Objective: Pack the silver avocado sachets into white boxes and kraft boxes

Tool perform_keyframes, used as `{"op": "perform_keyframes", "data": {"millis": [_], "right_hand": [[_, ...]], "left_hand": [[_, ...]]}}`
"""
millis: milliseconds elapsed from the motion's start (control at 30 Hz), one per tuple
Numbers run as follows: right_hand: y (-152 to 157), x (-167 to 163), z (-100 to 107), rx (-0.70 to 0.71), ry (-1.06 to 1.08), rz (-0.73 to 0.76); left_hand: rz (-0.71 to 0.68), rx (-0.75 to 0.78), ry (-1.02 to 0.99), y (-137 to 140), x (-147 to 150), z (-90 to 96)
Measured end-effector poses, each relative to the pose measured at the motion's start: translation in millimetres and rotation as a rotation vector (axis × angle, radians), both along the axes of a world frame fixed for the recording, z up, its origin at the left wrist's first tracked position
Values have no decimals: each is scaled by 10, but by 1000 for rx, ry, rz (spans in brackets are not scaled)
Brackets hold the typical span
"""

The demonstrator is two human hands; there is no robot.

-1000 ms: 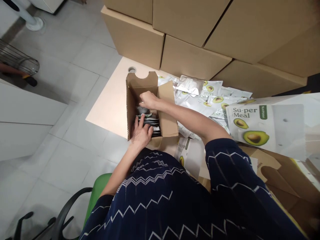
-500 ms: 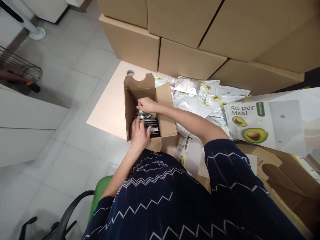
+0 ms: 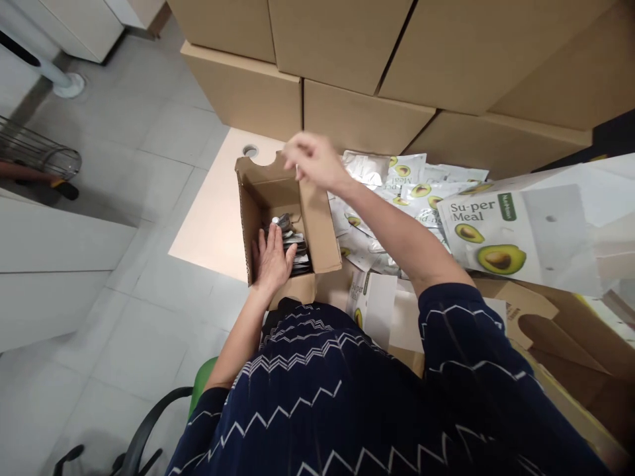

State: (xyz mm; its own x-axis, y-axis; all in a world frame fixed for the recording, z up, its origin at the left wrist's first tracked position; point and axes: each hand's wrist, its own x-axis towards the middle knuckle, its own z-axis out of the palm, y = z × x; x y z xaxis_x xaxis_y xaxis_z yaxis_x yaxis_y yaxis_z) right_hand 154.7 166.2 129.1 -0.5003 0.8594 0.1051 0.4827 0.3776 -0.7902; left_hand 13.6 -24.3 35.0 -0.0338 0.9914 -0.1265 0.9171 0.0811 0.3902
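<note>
cardboard box (image 3: 278, 192) stood open-topped on pale bench (image 3: 208, 228), dark-edged pouches (image 3: 300, 262) packed in row inside. left hand (image 3: 272, 264) reached down into box, fingers lightly spread, laid over pouches, one finger at white cap (image 3: 275, 221). right hand (image 3: 317, 158) hung above box's right flap (image 3: 321, 235), blurred, fingers loosely bent and slightly apart; could not tell whether it touched flap. just right of box, white avocado-printed sachets (image 3: 364, 228) lay in loose pile on bench. larger cartons (image 3: 364, 116) stood stacked behind. su-per meal packaging (image 3: 489, 231), white with avocado print, lay farther right.
</note>
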Motion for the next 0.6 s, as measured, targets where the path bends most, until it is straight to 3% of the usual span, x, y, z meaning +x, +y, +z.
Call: {"op": "perform_keyframes", "data": {"millis": [67, 133, 200, 267, 367, 467, 600], "right_hand": [[147, 291, -62, 70, -20, -208], [228, 566, -323, 97, -166, -303], [215, 774, -701, 31, -422, -225], [138, 885, -1078, -87, -697, -39], [52, 881, -1464, -142, -919, 120], [121, 777, -1615, -71, -950, 152], [249, 632, -1638, -76, -1003, 210]], "left_hand": [[-4, 1, -7, -2, 1, 2], [2, -1, -13, -1, 3, 4], [6, 2, -15, 3, 3, 1], [8, 10, -9, 3, 4, -6], [2, 19, 2, -3, 6, -14], [1, 14, 13, -13, 9, -13], [5, 6, 23, -22, 5, -12]]}}
